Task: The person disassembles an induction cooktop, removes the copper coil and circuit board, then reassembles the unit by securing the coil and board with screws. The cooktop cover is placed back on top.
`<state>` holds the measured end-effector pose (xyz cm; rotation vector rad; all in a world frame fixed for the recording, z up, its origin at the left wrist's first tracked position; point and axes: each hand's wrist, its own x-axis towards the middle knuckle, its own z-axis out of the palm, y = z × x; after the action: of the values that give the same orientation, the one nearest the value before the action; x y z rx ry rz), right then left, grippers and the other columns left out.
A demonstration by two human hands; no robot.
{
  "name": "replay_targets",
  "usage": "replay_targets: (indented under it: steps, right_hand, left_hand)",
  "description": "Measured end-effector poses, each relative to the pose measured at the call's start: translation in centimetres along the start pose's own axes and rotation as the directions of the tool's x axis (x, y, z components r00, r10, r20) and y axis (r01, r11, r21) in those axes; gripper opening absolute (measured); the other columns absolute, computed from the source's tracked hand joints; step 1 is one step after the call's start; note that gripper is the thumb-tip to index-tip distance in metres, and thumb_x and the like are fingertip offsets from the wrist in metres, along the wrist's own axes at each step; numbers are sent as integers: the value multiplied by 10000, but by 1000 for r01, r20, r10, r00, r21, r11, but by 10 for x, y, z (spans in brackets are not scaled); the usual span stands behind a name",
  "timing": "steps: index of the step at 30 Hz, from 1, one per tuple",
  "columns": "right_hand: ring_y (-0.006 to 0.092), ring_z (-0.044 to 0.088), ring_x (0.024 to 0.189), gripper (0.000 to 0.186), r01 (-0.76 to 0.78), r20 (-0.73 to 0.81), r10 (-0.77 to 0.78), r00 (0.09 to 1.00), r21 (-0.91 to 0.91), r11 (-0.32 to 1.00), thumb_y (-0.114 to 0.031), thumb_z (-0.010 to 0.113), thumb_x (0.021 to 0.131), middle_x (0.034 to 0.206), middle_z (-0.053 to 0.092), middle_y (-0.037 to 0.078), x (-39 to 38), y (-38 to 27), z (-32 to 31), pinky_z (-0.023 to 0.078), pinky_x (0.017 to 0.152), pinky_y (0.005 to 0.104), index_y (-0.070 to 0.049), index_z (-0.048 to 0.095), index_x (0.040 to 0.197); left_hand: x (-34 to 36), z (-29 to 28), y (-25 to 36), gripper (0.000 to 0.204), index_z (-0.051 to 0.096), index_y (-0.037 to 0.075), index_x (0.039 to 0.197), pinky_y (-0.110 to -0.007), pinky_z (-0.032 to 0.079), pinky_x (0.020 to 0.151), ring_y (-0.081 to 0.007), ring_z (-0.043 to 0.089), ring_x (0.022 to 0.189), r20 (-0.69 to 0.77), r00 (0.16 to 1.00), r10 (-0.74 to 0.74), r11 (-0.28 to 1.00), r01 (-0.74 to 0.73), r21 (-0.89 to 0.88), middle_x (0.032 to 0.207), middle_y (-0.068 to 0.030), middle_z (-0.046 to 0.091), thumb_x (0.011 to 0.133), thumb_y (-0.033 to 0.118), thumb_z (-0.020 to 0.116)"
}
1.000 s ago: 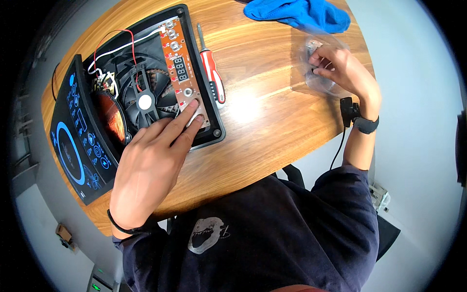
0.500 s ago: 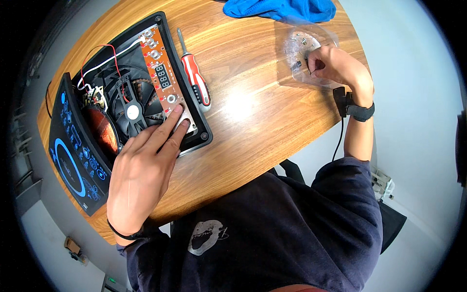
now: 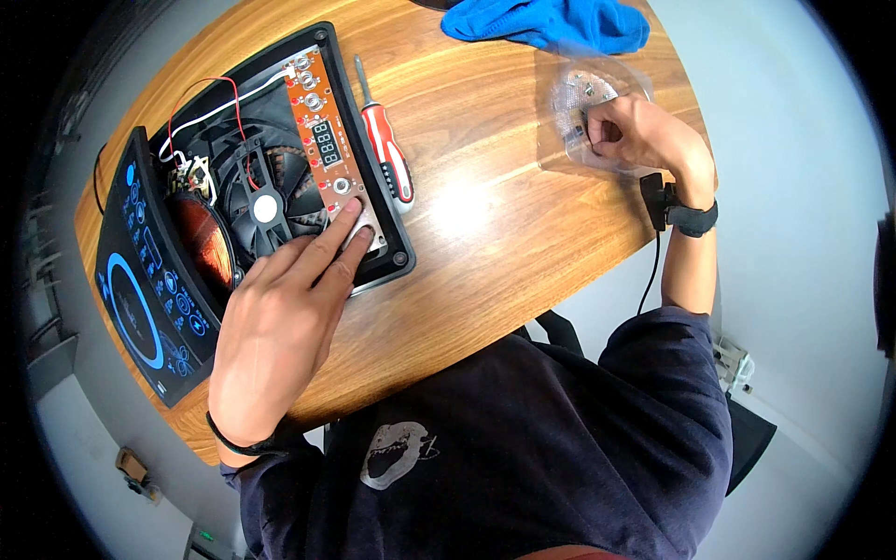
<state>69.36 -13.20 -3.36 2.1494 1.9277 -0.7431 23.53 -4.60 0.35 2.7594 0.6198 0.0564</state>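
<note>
An induction cooker's black case (image 3: 399, 259) lies opened on the left of the table. Along its right side runs an orange-brown circuit board (image 3: 333, 105) with a digit display and round coil springs. My left hand (image 3: 278, 327) rests with fingers stretched on the board's near end, pressing it with two fingertips. At the right, my right hand (image 3: 644, 135) is bent over a clear plastic tray (image 3: 558, 155) holding several small screws (image 3: 590, 91). Its thumb and fingers are pinched together; whatever is between them is hidden or too small to name.
The cooker's black glass panel (image 3: 173, 313) leans at the case's left side, beside a copper coil (image 3: 203, 245) and a fan (image 3: 268, 207). Red and white wires cross the case. A red-and-white screwdriver (image 3: 384, 142) lies right of it. A blue cloth (image 3: 560, 23) is at the far edge.
The whole scene has shifted slightly in the view. My right hand's fingers have curled in more over the tray, while my left hand keeps its place on the board.
</note>
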Motion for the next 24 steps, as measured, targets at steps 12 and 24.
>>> replay_targets:
  steps: [12,24]
  right_hand:
    - [288,731,787,169,134,-289,-106,951,78,988,-67,790,928,856,747,143,-13,-13,-21,611,763,398,-2,775,1084]
    - [363,771,887,173,733,-365,-637,679,388,559,-97,786,953,930,744,171,34,-190,-8,611,804,445,-4,741,1092]
  left_hand:
    - [-5,-4,2,537,730,23,1444,-416,596,1012,-301,716,1297,55,998,9,998,-13,66,1642,-71,648,923,103,828]
    - [2,-16,-3,305,808,-1,1227,-421,636,926,-331,765,1196,-310,945,-105,993,82,-84,1303,-143,805,932,71,845]
